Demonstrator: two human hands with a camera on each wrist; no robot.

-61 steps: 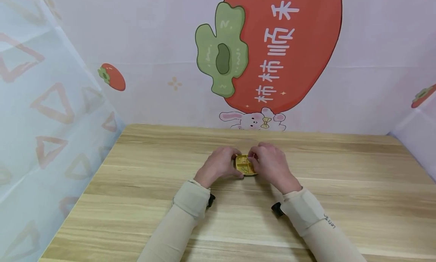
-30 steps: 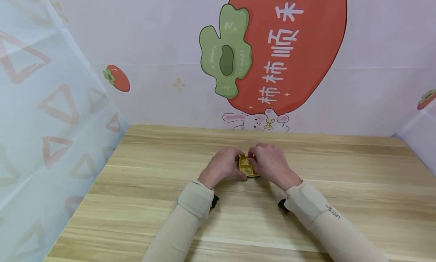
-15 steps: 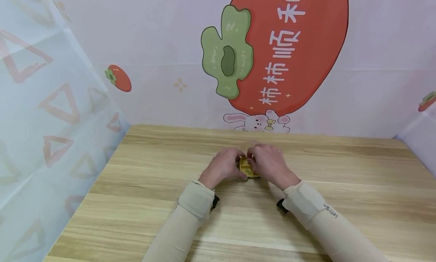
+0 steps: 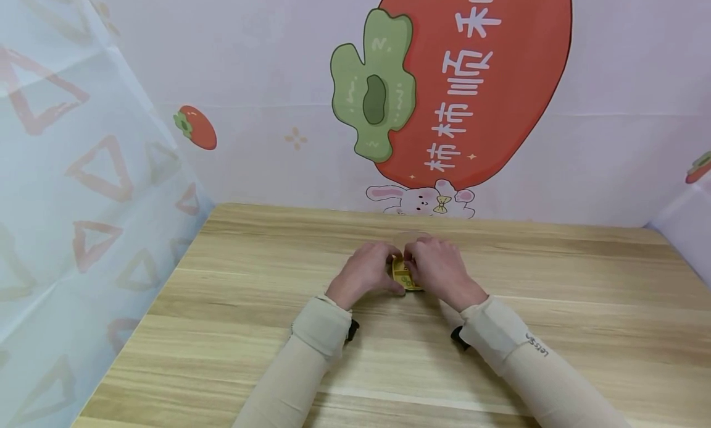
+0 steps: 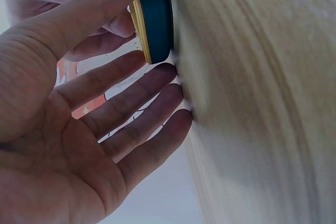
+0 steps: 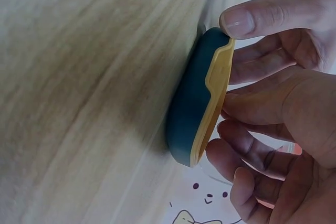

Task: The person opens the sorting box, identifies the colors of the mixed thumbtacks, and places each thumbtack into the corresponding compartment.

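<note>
A small jewellery box [image 4: 401, 280] with a dark teal shell [image 6: 190, 95] and yellow divided compartments sits on the table; tiny ring-like pieces lie in it. My left hand [image 4: 366, 268] holds it from the left, thumb on the near rim and index fingertip at the far side, other fingers stretched along the tabletop in the left wrist view. From the right, my right hand [image 4: 441, 268] reaches in, thumb [image 6: 257, 106] and index finger bent together over the compartments. The rim hides those fingertips, so I cannot tell whether they pinch a piece.
Behind the box a round see-through lid [image 4: 411, 236] stands faintly visible. The wood-grain table [image 4: 266, 255] ends at a printed backdrop cloth [image 4: 250, 156], with another cloth [image 4: 100, 230] on the left. Black wrist cameras [image 4: 460, 338] sit under both cuffs.
My right fingers have shifted slightly left over the box and now cover more of its compartments. The left hand keeps its hold. The head view has drifted a little.
</note>
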